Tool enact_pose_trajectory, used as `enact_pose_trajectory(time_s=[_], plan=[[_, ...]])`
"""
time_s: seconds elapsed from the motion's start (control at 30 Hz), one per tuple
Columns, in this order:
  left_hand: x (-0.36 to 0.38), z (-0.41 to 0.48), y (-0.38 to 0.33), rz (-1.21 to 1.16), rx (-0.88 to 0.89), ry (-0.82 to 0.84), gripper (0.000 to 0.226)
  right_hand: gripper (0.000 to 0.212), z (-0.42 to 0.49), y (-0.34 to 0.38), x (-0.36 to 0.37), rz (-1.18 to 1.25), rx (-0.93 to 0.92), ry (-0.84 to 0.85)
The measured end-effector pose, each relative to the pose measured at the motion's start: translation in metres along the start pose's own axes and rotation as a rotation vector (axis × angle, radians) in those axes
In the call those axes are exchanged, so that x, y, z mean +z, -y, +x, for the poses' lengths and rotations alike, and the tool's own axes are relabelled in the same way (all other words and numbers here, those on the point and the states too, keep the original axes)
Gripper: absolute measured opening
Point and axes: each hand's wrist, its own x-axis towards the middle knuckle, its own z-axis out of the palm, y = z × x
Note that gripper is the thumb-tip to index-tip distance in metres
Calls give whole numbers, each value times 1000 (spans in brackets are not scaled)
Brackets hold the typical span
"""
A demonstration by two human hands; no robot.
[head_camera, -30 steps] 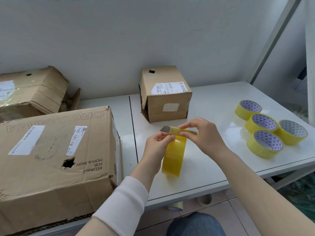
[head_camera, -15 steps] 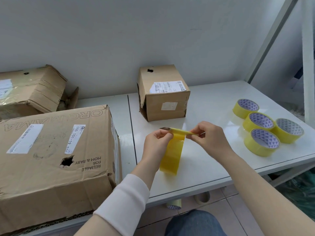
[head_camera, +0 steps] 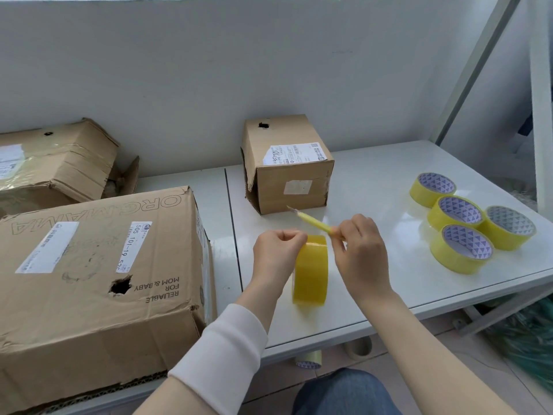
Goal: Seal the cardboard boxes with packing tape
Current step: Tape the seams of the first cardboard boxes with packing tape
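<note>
**Tape roll on edge between both hands; cutter slants away toward the small box**

Near, front left: large box (head_camera: 89,265) on the worktop (head_camera: 374,181). Its top face shows labels and a punched hole.

Both forearms reach forward from the near edge and converge on the tape roll (head_camera: 311,274). The roll appears to rest on edge on the worktop, axis left to right, band facing the person.

Left hand (head_camera: 276,253): at the roll's upper left. The fingers (head_camera: 285,236) are curled tight and pinch at the top of the band. The loose end is probably there, but it is hidden under them.

Right hand (head_camera: 360,253): just right of the roll's top, fingers wrapped round a thin yellow cutter (head_camera: 315,223). The cutter's long axis runs up and leftward, away from the person. Its grey tip is beyond the roll and short of the small box (head_camera: 287,175). Cannot tell whether the cutter touches the tape.

Judgement: the coming move turns on the tape end. It lies at the left fingers, so the left hand would draw it. The large box lies on that same side.

Farther right: four spare rolls (head_camera: 460,250), well apart from the hands.

Far left, by the wall (head_camera: 209,70): a crumpled box (head_camera: 57,163).
</note>
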Motion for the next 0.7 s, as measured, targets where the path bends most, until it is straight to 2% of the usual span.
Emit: enact_pose_trajectory(time_s=[0.1,0.23,0.3,0.37,0.47,0.57,0.63,0.7], plan=[[-1,-8,5,54,49,27,14,15,21,-19,-1,-2,225,15],[-5,-9,2,-43,49,107,18,12,33,-60,6,105,492,269],[-4,-11,-4,9,101,131,23,15,18,-65,13,153,622,454],[-4,-14,-8,92,182,104,24,14,-6,-66,22,146,672,594],[-7,-20,-8,102,285,77,23,19,-25,-61,31,167,722,569],[-12,-31,-12,77,342,38,22,40,-23,-46,27,45,663,543],[-20,-39,-20,48,391,-15,20,40,-14,-26,10,187,654,394],[-32,-47,-33,-25,437,-67,19,30,-9,2,-19,535,676,240]])
